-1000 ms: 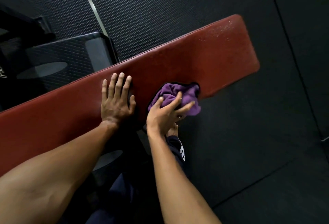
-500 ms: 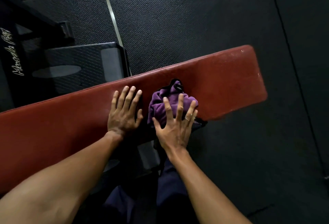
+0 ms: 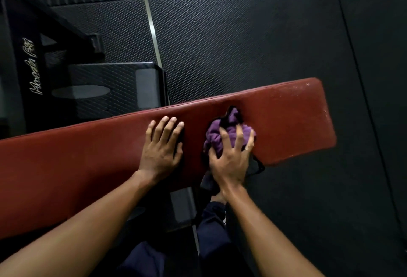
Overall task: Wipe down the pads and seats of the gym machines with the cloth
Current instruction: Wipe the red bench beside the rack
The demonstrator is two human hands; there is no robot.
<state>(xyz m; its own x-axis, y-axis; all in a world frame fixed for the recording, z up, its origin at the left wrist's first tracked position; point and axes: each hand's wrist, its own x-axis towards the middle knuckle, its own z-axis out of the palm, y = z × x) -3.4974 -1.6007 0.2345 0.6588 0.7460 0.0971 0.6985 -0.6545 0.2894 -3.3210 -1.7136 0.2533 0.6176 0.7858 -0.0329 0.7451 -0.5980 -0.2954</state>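
The purple cloth (image 3: pixel 222 135) was found bunched on the red bench pad (image 3: pixel 286 120), pressed down and gripped by the spread fingers of the right hand (image 3: pixel 231 157). The left hand (image 3: pixel 160 151) was laid flat and unclenched just beside it, holding nothing.

This is a gym. A long red padded bench (image 3: pixel 275 122) stands over black rubber floor mats (image 3: pixel 242 41) with a studded, textured surface. To the left sits a dark machine frame (image 3: pixel 13 61) with a brand name in script lettering, beside a black footplate (image 3: pixel 110 85).
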